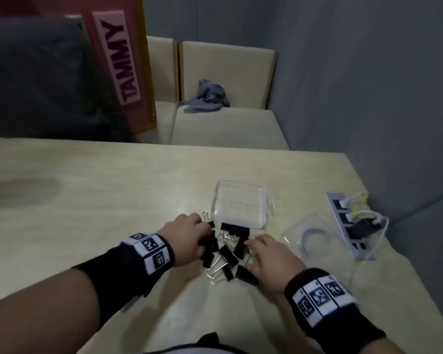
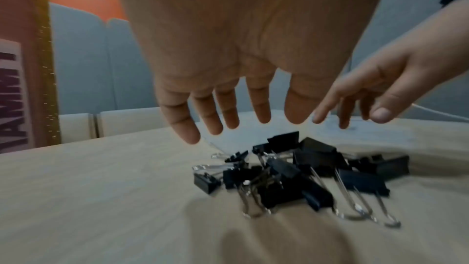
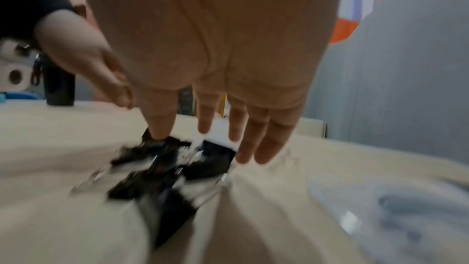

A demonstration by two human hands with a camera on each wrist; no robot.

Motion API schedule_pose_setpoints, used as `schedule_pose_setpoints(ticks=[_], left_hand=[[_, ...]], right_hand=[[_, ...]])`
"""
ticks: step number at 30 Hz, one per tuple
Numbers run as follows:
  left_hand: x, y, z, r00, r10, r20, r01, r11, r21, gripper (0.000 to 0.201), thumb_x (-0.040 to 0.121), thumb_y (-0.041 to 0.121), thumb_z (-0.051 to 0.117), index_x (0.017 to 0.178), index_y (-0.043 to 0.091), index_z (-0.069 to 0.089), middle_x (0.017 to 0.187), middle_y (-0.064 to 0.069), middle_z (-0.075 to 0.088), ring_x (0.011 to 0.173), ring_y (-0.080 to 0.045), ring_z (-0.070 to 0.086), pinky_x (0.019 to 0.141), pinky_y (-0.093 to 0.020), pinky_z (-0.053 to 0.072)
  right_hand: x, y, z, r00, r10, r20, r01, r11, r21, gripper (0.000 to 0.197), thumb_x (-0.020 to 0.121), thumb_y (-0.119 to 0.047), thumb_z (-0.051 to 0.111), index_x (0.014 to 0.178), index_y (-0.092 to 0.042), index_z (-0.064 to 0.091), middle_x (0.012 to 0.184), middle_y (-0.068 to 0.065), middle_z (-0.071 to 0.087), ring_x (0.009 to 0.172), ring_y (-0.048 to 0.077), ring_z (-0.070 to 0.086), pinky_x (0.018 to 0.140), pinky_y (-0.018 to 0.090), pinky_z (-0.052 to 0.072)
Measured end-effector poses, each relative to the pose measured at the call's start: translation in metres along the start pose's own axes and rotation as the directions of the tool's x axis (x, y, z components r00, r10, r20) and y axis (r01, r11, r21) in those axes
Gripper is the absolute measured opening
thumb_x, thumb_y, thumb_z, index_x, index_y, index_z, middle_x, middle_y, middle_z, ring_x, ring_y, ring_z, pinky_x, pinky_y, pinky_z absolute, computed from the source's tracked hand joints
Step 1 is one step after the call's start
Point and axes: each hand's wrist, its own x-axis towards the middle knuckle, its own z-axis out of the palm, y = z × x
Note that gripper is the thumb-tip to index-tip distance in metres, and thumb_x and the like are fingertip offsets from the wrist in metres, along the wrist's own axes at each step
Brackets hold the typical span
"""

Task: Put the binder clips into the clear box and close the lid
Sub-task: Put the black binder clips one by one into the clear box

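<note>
Both hands spread above the clip pile.
My left hand (image 1: 187, 233) and right hand (image 1: 271, 259) hold nothing, fingers extended; binder clips (image 1: 228, 254) lie between them, clear box (image 1: 241, 208) just beyond.

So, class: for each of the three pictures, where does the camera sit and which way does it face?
Head: on the head, facing down at table, binder clips, clear box; both forearms show.
Left wrist: along the left hand toward the clips.
Right wrist: along the right hand; blurred.
All share the clips; each wrist view shows the other hand.
</note>
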Motion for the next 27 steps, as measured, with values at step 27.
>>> schedule_pose_setpoints(ticks=[27], left_hand=[[0.029,0.032,0.054,0.957,0.286,0.054,-0.288,0.905,0.313,0.034,0.083,0.028,0.059,0.116,0.021,0.056,0.114,-0.002,0.056,0.107,-0.027,0.047,0.092,-0.044,0.034]], right_hand=[[-0.012,0.021,0.011,0.925,0.112,-0.362,-0.009,0.961,0.276,0.010,0.085,-0.013,0.060,0.092,-0.020,0.060,0.093,-0.007,0.052,0.081,0.007,0.052,0.069,0.013,0.039]])
